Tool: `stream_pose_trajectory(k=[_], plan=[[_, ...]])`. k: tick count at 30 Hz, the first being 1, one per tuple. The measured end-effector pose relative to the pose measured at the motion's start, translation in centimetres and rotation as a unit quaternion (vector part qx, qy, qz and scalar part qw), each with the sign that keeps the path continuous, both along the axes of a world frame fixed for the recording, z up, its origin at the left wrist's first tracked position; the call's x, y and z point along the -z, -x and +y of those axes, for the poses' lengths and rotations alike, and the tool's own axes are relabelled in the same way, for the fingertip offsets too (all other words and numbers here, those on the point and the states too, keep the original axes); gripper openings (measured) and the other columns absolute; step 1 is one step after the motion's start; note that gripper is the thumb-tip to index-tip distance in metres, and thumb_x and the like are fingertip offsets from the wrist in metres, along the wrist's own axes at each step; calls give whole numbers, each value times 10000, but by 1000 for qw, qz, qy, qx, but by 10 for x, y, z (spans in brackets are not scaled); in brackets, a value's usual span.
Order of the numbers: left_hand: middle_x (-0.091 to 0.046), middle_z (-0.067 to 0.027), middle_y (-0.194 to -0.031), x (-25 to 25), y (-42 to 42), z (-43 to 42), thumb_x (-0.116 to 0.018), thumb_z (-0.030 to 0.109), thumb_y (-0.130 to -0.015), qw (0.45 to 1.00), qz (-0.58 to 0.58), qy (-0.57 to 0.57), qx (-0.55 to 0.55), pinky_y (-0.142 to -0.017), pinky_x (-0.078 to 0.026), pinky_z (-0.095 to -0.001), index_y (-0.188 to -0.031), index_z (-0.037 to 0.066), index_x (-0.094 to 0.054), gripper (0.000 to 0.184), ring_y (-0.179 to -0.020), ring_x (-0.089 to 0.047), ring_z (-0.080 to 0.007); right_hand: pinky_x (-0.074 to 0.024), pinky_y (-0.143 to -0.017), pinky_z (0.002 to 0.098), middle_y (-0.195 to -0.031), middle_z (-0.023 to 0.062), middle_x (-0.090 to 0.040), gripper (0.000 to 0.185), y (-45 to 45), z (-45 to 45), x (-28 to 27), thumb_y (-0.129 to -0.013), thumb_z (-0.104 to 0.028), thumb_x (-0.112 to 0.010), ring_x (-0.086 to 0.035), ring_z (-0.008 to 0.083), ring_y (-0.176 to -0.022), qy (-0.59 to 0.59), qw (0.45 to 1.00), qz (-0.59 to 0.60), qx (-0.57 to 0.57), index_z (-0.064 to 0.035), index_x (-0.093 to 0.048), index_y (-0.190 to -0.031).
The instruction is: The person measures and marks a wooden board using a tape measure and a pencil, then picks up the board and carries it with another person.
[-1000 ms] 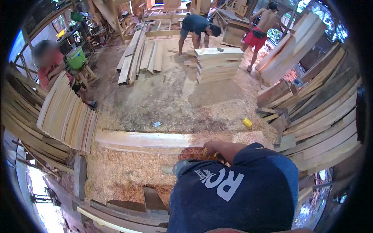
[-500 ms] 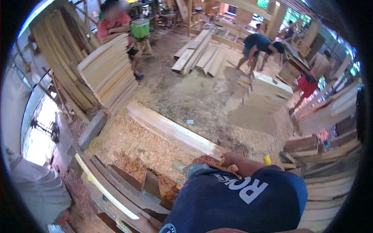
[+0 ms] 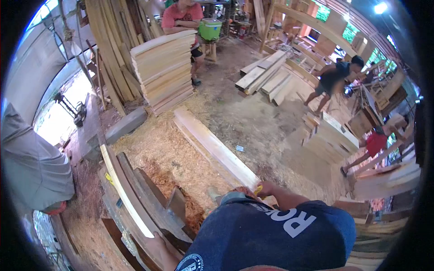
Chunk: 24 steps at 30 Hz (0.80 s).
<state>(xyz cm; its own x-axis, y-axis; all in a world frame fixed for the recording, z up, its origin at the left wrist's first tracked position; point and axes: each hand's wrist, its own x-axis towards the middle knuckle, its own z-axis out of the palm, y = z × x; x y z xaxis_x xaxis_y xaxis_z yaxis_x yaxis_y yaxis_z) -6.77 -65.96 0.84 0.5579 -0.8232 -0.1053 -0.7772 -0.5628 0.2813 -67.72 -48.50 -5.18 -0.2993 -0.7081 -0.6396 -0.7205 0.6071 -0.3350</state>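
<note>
Right grip (image 3: 268, 189) curled round yellow object (image 3: 258, 189) (type unclear); left grip (image 3: 157, 246) touches pale strip (image 3: 120, 189), near end, can't tell if closed; long axis runs away, leftward.

Brown earthen floor (image 3: 266, 140), scattered with pale wood shavings (image 3: 181, 167). Directly on it: long, pale, flat wooden plank (image 3: 214, 147); tall stack of cream-coloured boards (image 3: 165, 67); small white-and-blue packet (image 3: 239, 148); group of long planks (image 3: 262, 74). Lower left: long brown timbers (image 3: 147, 194) bearing narrow, pale wooden strip (image 3: 124, 192).
</note>
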Motion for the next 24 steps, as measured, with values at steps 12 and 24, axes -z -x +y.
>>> stream_pose_trajectory(k=[12,24], plan=[[-661,-276,-1197,-61,24,-8,-712,381,-859,992,24,-109,-60,-950,-504,-526,-1262,-6,-566,578,-1092,-649,-446,-535,-941,429,-1169,188,-695,765,-21,-55,-17,-612,-521,-839,-666,350,-1087,39,996,32,-72,-72,-674,-1209],[-694,-219,-1120,-27,14,-7,-785,433,-806,995,-13,-70,-74,-900,-541,-514,-1202,36,-605,589,-1024,-683,-403,-537,-895,436,-1094,158,-720,618,-44,-36,2,-665,-513,-835,-679,322,-1041,-72,983,5,-171,-147,-715,-1149]])
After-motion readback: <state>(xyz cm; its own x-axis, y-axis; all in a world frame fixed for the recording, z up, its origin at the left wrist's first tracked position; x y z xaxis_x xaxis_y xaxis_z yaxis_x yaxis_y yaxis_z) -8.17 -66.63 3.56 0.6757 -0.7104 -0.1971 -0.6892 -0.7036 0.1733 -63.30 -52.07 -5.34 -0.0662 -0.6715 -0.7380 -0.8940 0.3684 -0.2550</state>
